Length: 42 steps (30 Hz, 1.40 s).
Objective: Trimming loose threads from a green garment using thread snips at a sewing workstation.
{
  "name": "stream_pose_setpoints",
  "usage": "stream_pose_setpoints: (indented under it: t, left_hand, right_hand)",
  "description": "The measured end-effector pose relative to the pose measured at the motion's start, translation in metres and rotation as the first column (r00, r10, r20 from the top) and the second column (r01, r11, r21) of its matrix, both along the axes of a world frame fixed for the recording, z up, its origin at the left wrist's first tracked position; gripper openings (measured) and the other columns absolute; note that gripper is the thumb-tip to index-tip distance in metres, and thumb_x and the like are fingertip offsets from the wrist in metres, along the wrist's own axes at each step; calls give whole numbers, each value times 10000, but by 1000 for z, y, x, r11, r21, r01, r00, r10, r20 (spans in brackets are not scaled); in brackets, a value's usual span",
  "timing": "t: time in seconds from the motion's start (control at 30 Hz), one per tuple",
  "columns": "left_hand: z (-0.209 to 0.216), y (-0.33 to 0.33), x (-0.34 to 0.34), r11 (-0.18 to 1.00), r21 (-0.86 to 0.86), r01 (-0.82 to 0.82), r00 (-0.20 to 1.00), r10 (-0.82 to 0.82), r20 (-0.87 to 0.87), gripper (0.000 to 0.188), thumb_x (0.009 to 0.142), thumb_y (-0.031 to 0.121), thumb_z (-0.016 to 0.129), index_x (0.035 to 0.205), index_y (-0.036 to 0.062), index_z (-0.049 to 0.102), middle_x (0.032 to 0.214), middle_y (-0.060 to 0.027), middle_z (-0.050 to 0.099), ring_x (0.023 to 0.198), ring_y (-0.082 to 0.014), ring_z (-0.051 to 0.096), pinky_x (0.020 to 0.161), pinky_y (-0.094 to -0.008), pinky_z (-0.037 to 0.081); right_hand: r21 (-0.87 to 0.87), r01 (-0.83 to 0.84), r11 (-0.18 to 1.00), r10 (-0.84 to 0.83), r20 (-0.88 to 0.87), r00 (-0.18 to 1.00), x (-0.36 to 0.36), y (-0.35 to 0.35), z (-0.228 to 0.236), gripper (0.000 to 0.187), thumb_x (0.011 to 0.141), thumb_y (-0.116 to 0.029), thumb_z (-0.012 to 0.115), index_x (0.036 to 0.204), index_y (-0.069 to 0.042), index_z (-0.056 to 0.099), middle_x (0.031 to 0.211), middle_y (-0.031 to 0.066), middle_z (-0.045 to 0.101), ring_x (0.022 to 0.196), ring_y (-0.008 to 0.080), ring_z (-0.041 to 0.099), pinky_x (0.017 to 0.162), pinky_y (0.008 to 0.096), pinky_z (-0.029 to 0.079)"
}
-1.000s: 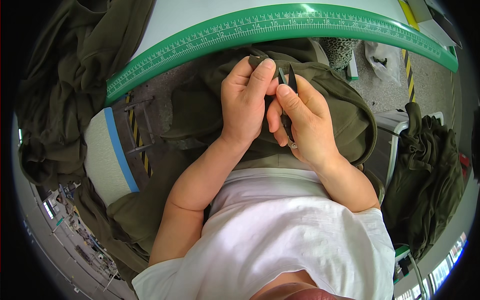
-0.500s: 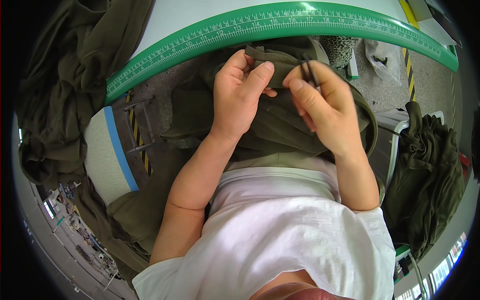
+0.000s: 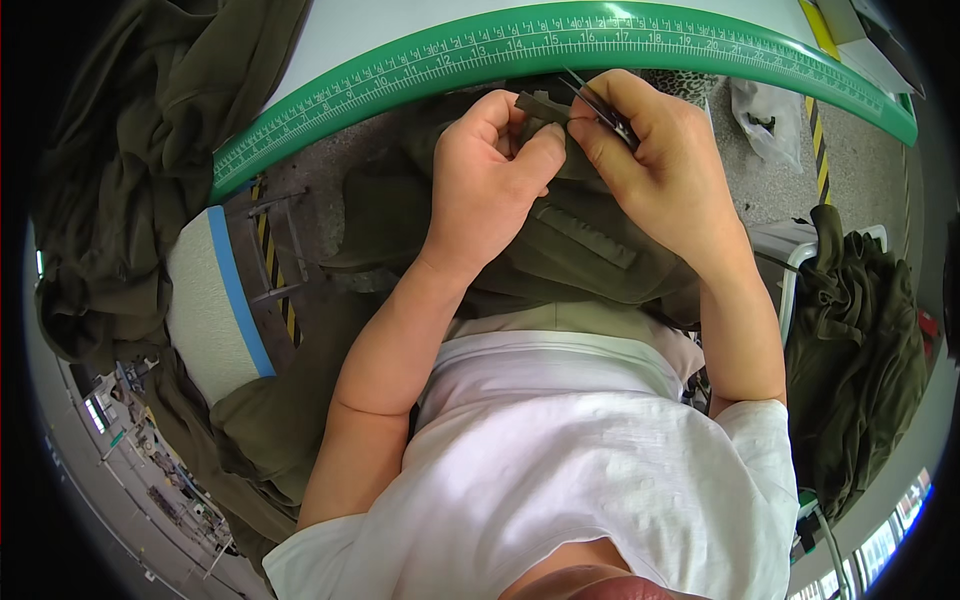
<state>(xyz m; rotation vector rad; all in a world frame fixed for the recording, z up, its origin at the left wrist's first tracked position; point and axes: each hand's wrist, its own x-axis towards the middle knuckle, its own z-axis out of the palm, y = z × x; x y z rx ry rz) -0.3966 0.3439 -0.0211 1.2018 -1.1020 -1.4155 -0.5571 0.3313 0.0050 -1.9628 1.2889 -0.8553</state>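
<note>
My left hand [image 3: 490, 180] is closed, pinching the edge of a dark olive garment [image 3: 545, 108] between thumb and fingers. The rest of that garment hangs below my hands and lies in folds over my lap [image 3: 575, 250]. In my closed right hand [image 3: 660, 160] is a small dark pair of thread snips [image 3: 610, 115], their pointed tips slanting up and left. Thumb and fingertips of this hand meet the cloth edge just right of my left fingers. How far the blades are apart is hard to make out.
A green table edge with ruler markings [image 3: 500, 55] curves just beyond my hands. More olive garments hang at the left [image 3: 120, 180] and over a rail at the right [image 3: 850, 370]. A white, blue-edged pad [image 3: 215, 310] stands left; a clear plastic bag [image 3: 765, 120] lies far right.
My right hand has moved up, bringing the snips to the cloth edge beside my left fingers. The left hand, still pinching the garment, has shifted slightly right.
</note>
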Motion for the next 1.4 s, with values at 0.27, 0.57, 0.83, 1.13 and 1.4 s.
stream_pose_setpoints:
  t: [0.27, 0.57, 0.83, 1.13, 1.4]
  left_hand:
    - [-4, -5, 1, 972, -231, 29, 923, 63, 380, 90, 826, 59, 630, 855, -15, 586, 731, 7, 586, 569, -17, 497, 507, -184, 426]
    - [10, -10, 7, 991, 74, 115, 993, -111, -49, 153, 844, 91, 636, 925, -35, 605, 735, 1, 590, 617, -25, 533, 538, -186, 450]
    - [2, -13, 4, 991, -106, 86, 959, -53, 278, 146, 824, 85, 641, 905, -33, 616, 711, 2, 592, 613, -34, 537, 539, -203, 460]
    - [2, -16, 7, 987, -108, 123, 990, -115, 81, 135, 869, 63, 597, 984, -5, 614, 784, 15, 597, 672, -46, 538, 585, -213, 456]
    - [7, -21, 12, 974, -112, 199, 979, -202, -17, 174, 915, 63, 556, 1079, 9, 580, 864, 15, 581, 754, -50, 529, 689, -201, 450]
  right_hand:
    - [229, -123, 966, 48, 309, 950, -4, -10, -12, 86, 866, -89, 609, 834, -27, 559, 639, -49, 448, 545, 54, 406, 475, 216, 325]
    - [504, -188, 843, -105, 497, 861, -11, -16, -4, 83, 865, -128, 622, 816, -91, 566, 644, -89, 406, 518, -12, 306, 425, 171, 187]
    - [362, -201, 910, 73, 338, 938, -10, -15, -6, 108, 873, -126, 615, 821, -60, 548, 697, -78, 454, 635, 16, 373, 548, 180, 293]
    - [317, -141, 938, 37, 312, 949, -14, -12, -2, 42, 866, -54, 605, 860, -17, 586, 769, -59, 531, 705, 32, 427, 636, 178, 351]
    - [209, -48, 977, -28, 345, 938, -22, -15, -3, 52, 822, -28, 653, 868, -17, 630, 767, -54, 571, 698, 20, 461, 613, 176, 363]
